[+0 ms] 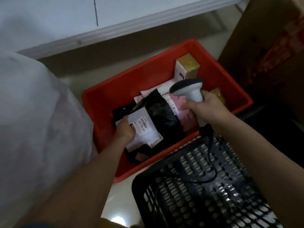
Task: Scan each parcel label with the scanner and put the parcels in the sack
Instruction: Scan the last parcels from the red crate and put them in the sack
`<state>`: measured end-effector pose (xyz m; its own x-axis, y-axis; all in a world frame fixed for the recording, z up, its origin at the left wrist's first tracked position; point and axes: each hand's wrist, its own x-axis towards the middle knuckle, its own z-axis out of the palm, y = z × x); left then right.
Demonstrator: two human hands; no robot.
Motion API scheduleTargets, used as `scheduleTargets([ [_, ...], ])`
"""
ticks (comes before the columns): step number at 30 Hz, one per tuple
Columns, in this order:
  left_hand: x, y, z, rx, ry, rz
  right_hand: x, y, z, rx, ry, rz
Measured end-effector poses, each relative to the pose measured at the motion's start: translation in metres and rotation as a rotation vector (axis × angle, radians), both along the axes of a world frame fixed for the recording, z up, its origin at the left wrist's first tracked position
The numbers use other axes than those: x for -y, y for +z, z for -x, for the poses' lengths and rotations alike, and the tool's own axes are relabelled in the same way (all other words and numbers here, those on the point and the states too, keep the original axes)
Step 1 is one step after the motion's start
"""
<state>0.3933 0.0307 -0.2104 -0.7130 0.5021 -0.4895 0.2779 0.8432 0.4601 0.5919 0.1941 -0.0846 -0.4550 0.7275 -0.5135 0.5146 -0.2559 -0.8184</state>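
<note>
**Scan risk: label angle, cable, crowded crate**

Head view. Nearest us, bottom right, sits the black perforated plastic basket (pixel 205 191), turned over so its slotted base faces up, touching the near right wall of the red rectangular plastic crate (pixel 164 51). Across that base runs the scanner's black cable (pixel 212 165) in a loose loop. At far left we note the large pale translucent sack (pixel 32 104), bulging just beside the crate's left wall; its mouth is not in view.

Our left hand (pixel 124 129) has fingers and thumb curled round the left edge of the black plastic mailer parcel (pixel 158 116), which lies inside the crate with its white printed label (pixel 143 127) facing up. Our right hand (pixel 207 109) has fingers wrapped round the handle of the grey handheld barcode scanner (pixel 189 88), whose head hangs over the crate, above the pink soft parcel (pixel 185 116) and beside the small cream and gold carton (pixel 187 66). A yellow packet (pixel 218 96) shows behind the right hand.

Judged risks:
- Scanner head seems to point past the label, so the read may fail or catch a neighbouring parcel's code instead.
- Glossy mailer film sags; a one-edge hold could let the label buckle or the parcel slip back.
- Cable loop may snag on the basket slots when we swing towards the sack.
- Sack mouth unseen: a blind drop could miss it.
</note>
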Motion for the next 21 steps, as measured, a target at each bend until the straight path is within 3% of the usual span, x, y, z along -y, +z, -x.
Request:
scheduleTargets([
  [8, -0.019, -0.084, 0.052, -0.052, -0.296, 0.294, -0.007, -0.054, 0.013, -0.062, 0.044, 0.071],
  [11, -0.033, -0.081, 0.053, -0.209, -0.46, 0.433, -0.01, -0.064, 0.014, -0.095, 0.019, 0.092],
  [16, -0.042, -0.067, 0.046, -0.184, -0.297, 0.413, -0.007, -0.065, 0.018, -0.105, 0.025, 0.101],
  [19, -0.044, -0.048, 0.042, -0.214, -0.364, 0.507, -0.006, -0.057, 0.012, -0.111, 0.005, 0.051],
  [21, -0.051, -0.03, 0.042, -0.198, -0.258, 0.407, -0.008, -0.045, 0.007, -0.142, -0.021, 0.066],
])
